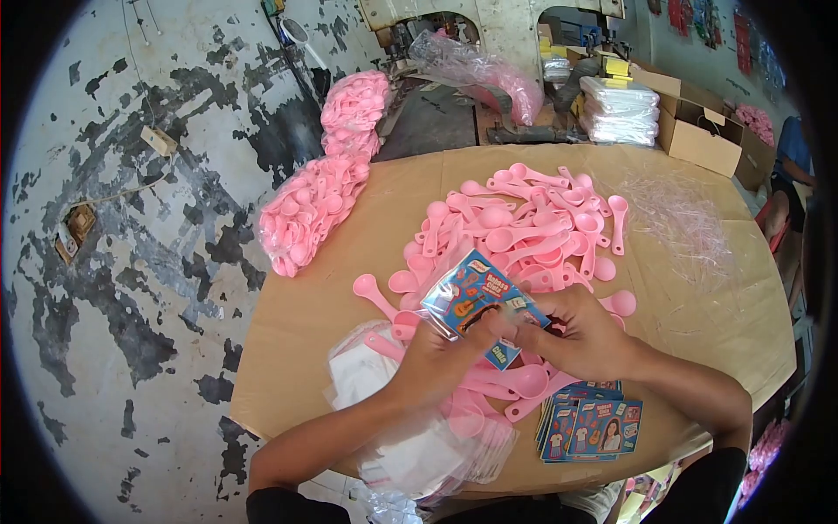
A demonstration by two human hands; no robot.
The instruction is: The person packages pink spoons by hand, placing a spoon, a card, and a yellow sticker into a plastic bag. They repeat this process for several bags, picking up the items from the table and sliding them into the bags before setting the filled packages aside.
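Both hands meet over the table around a blue printed card (476,293), whose left part shows a glossy clear plastic edge. My left hand (445,354) grips the card's lower left side, with the thumb across its front. My right hand (580,332) pinches the card's right side, fingers partly hidden behind it. Beneath the hands lies a big heap of pink plastic spoons (524,231). Below my right hand sits a stack of similar blue cards (594,428). Near my left forearm are clear plastic bags (410,454) over white material.
Filled bags of pink spoons (314,210) stand at the table's left edge. Thin clear plastic scraps (685,223) lie at the right. Behind are a machine (502,44), stacked clear packets (620,109) and a cardboard box (698,131). Another person (790,166) is at far right.
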